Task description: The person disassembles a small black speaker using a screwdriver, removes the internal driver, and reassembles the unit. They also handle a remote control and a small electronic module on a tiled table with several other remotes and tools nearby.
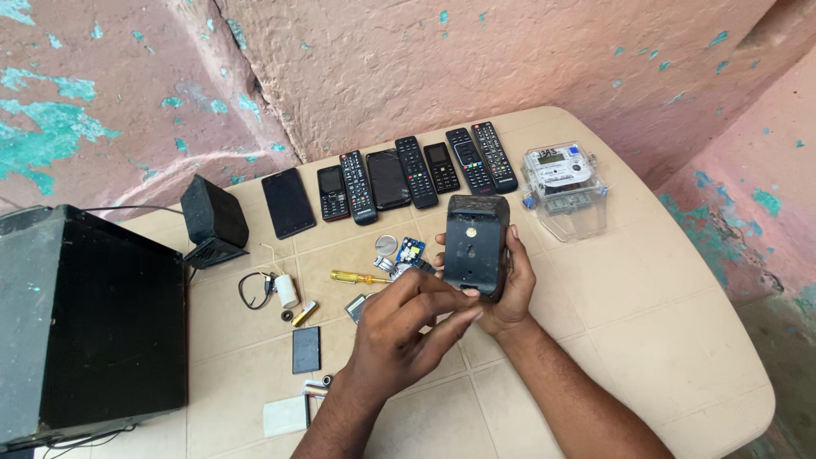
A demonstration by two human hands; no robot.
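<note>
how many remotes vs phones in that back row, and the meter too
Remote controls: 4
Phones: 4
Clear-cased electricity meter: 1
Total: 9

Not counted: the black device in the right hand, touched by the left hand.

Remotes and phones [391,178] lie in a row behind the screwdriver [359,277], electric meter [565,187] at their right.

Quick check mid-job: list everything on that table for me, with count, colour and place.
Black device: 1, held above table centre.
Remotes and phones: 8, black, row at back.
Electricity meter: 1, clear casing, back right.
Screwdriver: 1, yellow handle, centre.
Circuit board: 1, blue, centre.
Small speaker: 1, black, back left.
Large speaker box: 1, black, left.
Table: 1, beige.
Left hand: fingertips touching device.
Right hand: grip around device.
</note>
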